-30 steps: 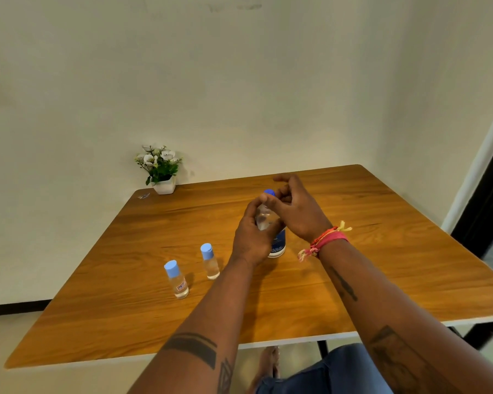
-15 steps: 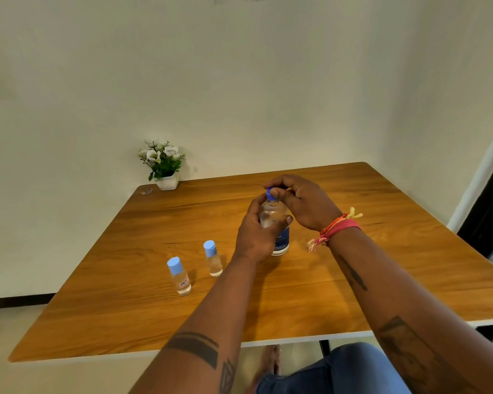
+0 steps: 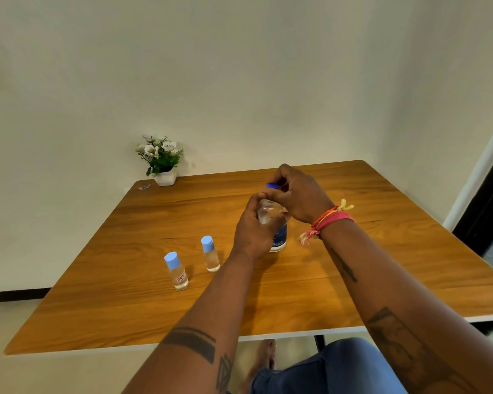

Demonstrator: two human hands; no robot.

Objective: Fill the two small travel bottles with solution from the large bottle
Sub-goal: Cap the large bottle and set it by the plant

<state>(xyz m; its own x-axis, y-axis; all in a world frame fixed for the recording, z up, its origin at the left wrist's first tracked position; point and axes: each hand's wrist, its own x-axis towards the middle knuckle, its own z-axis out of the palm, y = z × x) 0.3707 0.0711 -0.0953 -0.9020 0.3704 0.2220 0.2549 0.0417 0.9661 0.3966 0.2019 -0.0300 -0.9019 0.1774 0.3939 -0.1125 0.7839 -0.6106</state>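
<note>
The table (image 3: pixel 353 280) is surfaced in warm wood grain with a smooth, faintly glossy finish, edged in a pale band. The 2 small travel bottles (image 3: pixel 180 275) (image 3: pixel 212 258) are made of clear, shiny plastic, each capped in matt light-blue plastic. The large bottle (image 3: pixel 279 240) is seen as clear glossy plastic (a dark blue label is wrapped low on it) under a blue plastic cap (image 3: pixel 271 186). Woven thread bands (image 3: pixel 329 220) look soft and matt.
</note>
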